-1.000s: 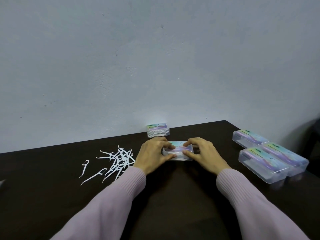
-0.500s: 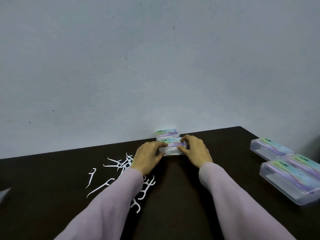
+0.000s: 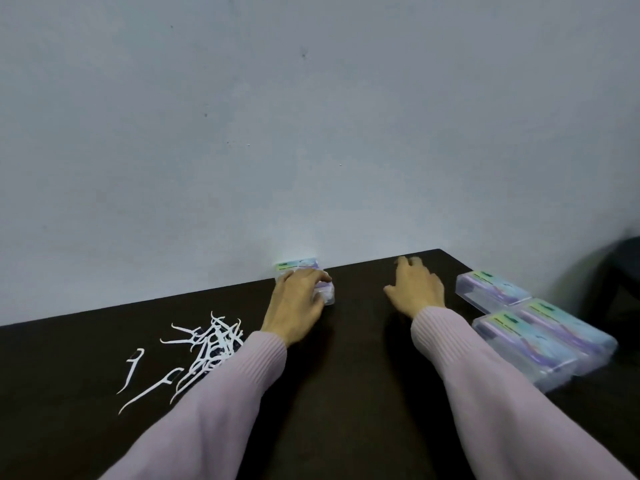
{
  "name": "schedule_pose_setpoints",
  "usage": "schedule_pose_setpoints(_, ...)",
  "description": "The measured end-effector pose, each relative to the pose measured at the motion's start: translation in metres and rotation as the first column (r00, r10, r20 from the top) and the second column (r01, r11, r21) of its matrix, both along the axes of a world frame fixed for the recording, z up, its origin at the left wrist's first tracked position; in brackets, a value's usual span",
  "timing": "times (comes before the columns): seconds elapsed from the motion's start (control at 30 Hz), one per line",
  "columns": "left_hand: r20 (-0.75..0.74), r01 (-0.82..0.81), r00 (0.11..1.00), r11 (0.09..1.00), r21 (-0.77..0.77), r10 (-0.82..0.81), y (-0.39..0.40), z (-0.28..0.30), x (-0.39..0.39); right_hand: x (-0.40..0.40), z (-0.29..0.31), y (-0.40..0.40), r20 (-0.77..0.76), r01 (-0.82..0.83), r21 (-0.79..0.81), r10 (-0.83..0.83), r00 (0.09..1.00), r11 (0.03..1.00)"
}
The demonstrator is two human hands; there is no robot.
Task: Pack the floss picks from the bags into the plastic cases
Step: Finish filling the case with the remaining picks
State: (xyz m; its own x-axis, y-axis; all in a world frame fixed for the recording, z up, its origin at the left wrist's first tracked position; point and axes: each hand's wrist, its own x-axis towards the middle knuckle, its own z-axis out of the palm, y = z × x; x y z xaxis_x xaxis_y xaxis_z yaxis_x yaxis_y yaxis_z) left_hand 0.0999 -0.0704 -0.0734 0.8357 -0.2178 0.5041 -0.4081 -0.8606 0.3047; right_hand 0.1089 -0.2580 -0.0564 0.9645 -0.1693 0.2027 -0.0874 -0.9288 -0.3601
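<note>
- My left hand [image 3: 298, 306] lies over a small case [image 3: 327, 295] at the far edge of the table [image 3: 346, 393], fingers curled round it; only its right end shows past my knuckles.
- A second case [image 3: 298, 265] sits just behind it against the wall [image 3: 311, 133], its coloured label up; whether the two touch I cannot tell, since my fingers cover the gap.
- My right hand [image 3: 415, 289] holds nothing: fingers loosely spread, above or on the dark tabletop, apart from the case and near the far edge.
- Loose floss picks [image 3: 211, 344] lie in a white tangle left of my left forearm, my sleeve [image 3: 214, 403] covering the near side of the heap; two stray picks lie further left, on their own.
- Three larger clear cases [image 3: 491, 292] sit to the right of my right arm, lids closed: one further back, two side by side nearer me, touching each other.
- A dark shape stands beyond the table's right corner, too dim to make out.
</note>
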Motion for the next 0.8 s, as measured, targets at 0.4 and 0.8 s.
schedule_pose_setpoints(0.4,-0.106,0.162,0.981,0.987,0.010,-0.160,-0.056,0.001,-0.009,-0.020,-0.006,-0.043,-0.165,0.109,-0.285,-0.161,0.973,0.952)
schedule_pose_setpoints(0.8,-0.074,0.086,0.992,0.981,-0.174,-0.101,-0.009,0.004,-0.029,-0.035,-0.019,-0.007,-0.088,-0.153,-0.068,0.147,0.985,0.986)
